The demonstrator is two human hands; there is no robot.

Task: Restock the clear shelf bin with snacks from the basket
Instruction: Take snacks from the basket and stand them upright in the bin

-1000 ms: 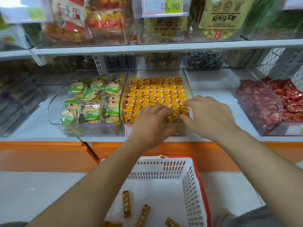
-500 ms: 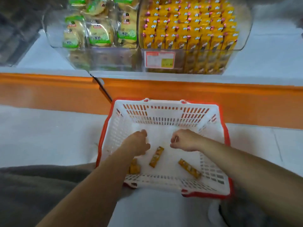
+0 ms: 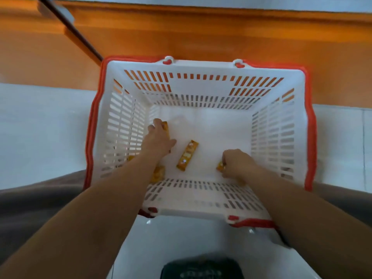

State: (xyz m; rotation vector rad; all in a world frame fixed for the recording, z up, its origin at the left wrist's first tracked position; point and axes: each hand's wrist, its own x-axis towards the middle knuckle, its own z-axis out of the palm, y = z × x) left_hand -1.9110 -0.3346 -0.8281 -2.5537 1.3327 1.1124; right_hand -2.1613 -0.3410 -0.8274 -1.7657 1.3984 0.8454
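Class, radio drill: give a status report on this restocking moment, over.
Left hand on far bar, grip unclear. Right hand pinching near bar. Middle bar loose in basket. Nothing blocking.

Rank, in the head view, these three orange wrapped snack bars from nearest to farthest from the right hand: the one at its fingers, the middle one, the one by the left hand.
1. Orange wrapped snack bar held in the right hand, on the near right.
2. Middle orange snack bar, lying loose in the centre.
3. Orange snack bar at the fingertips of the left hand, far left.
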